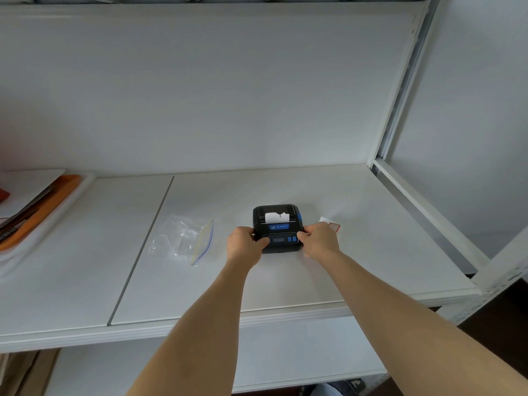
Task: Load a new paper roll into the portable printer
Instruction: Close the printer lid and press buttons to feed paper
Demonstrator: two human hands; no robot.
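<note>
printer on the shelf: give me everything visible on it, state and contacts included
The printer is a small black, plastic-looking box lying flat on the white shelf. A torn white paper strip sticks out of its top slot. It has a blue label band, a small dark display, two blue buttons on the near panel and a blue tab on its right edge. The lid looks closed. The left hand grips its left side, the right hand its right.

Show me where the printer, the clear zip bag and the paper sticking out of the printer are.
printer point(278, 228): head view, on its blue label strip.
clear zip bag point(181, 238): head view, on its crinkled middle.
paper point(273, 218): head view, on the white strip at the slot.
</note>
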